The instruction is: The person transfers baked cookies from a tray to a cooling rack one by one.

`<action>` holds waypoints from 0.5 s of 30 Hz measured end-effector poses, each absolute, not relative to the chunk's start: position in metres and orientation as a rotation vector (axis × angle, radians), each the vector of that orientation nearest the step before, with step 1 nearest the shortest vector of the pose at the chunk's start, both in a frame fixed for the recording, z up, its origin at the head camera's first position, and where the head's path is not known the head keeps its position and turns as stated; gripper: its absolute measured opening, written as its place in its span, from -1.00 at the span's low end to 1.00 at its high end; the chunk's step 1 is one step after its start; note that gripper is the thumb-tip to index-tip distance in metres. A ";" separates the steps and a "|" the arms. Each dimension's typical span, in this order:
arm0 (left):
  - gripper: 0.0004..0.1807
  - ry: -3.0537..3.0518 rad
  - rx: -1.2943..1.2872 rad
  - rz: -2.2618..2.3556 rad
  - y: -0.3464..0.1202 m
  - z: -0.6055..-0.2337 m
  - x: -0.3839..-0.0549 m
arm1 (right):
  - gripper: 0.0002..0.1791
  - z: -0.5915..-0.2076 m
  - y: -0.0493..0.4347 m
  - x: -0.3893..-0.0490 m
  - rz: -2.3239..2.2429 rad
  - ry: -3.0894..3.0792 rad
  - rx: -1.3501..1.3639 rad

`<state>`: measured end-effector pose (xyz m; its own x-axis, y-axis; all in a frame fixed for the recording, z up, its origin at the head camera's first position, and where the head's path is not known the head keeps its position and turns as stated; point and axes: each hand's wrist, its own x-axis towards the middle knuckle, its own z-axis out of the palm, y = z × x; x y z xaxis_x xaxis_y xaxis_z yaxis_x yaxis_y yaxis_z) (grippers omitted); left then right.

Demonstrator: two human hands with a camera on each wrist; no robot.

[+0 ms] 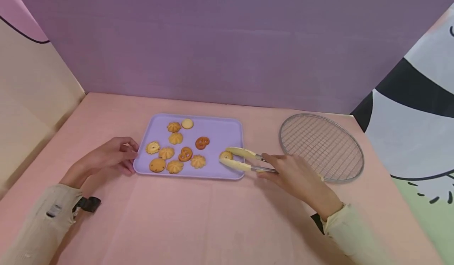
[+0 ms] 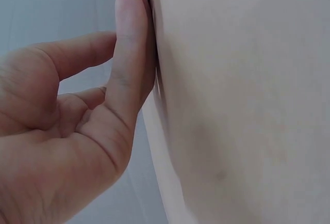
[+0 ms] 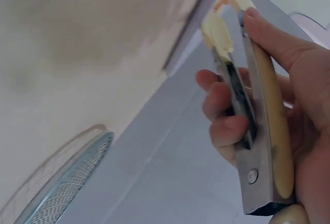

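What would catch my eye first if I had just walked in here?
Probably the purple tray, a little left of centre on the pink table, with cookies scattered mostly over its left part. Next, perhaps, the tongs in the right hand, their tips either side of a lone cookie near the tray's right end. The round wire rack lies farther right.

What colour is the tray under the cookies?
Light purple; the tray shows best in the head view.
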<state>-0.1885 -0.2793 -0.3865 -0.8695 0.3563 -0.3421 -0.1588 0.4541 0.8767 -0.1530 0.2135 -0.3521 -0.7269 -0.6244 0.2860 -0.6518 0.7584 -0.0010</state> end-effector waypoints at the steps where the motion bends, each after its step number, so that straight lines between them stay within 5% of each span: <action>1: -0.61 2.222 0.164 1.415 -0.279 -0.386 -0.188 | -0.51 -0.352 0.214 -0.153 0.136 -2.675 1.004; 15: -0.62 2.226 0.167 1.408 -0.279 -0.384 -0.187 | -0.44 -0.359 0.226 -0.139 0.176 -2.543 1.022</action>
<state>-0.1875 -0.2793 -0.3840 -0.8688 0.3568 -0.3432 -0.1571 0.4587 0.8746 -0.1386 0.2255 -0.3593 -0.6564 -0.6381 0.4024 -0.6875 0.7256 0.0291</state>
